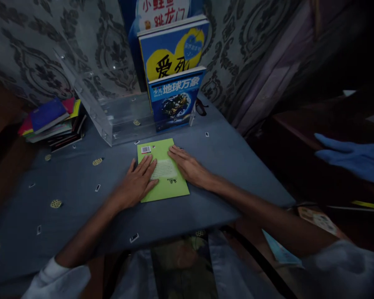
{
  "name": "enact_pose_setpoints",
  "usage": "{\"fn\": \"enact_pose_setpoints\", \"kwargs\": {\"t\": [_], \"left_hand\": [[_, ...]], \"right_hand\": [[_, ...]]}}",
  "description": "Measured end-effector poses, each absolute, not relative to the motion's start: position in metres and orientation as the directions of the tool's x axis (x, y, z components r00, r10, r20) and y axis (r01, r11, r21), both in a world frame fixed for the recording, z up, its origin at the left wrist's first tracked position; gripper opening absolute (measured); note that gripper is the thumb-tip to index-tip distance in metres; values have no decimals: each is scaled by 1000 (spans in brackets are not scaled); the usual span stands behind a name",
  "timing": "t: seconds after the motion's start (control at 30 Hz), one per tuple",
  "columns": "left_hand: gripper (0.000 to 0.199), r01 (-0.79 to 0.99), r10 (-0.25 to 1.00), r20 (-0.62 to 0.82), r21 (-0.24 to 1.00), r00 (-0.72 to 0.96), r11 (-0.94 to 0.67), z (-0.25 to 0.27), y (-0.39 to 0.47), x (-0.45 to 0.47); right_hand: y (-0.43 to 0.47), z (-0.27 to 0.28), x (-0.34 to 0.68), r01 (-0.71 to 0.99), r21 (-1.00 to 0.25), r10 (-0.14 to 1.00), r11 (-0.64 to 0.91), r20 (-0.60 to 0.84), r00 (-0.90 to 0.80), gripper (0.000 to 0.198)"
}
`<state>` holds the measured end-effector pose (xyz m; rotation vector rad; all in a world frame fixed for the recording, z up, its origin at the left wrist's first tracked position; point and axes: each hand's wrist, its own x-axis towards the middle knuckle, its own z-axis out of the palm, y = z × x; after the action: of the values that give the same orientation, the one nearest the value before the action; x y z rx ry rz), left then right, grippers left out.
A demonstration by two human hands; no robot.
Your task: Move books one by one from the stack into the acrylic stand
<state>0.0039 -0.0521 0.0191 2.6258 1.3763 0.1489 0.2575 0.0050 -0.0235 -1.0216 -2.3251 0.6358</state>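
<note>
A thin lime-green book [165, 193] lies on the blue cloth-covered table, its barcode at the far left corner and its printed text upside down to me. My left hand [139, 180] rests flat on its left part, fingers stretched out and pointing away from me. Across the right edge of the book lies my right hand [190, 166], fingers extended and fairly close together, palm down. Neither hand is wrapped around anything. Both hands cover parts of the cover.
Behind the green book stands a clear acrylic rack [109, 124]. Several books, the front one a blue earth book [176, 104], stand upright at its right. A book pile [54, 120] lies at the left. Dark glasses [201, 108] sit behind the rack; a blue glove [355, 158] is at far right.
</note>
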Motion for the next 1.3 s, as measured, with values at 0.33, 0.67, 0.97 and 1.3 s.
{"fn": "enact_pose_setpoints", "kwargs": {"t": [0.33,0.67,0.97,1.3], "left_hand": [[70,703,716,30,171,697,-691,23,-78,39],[82,803,829,114,205,548,-559,14,-99,12],[95,792,829,107,250,549,-557,11,-137,12],[111,772,796,26,222,605,-595,15,-179,17]], "right_hand": [[-68,-4,280,490,-582,724,649,276,-632,52],[-84,-3,285,520,-477,678,709,261,-687,63],[-120,3,295,501,-347,600,793,305,-739,74],[-147,1,305,445,-316,542,838,374,-753,45]]}}
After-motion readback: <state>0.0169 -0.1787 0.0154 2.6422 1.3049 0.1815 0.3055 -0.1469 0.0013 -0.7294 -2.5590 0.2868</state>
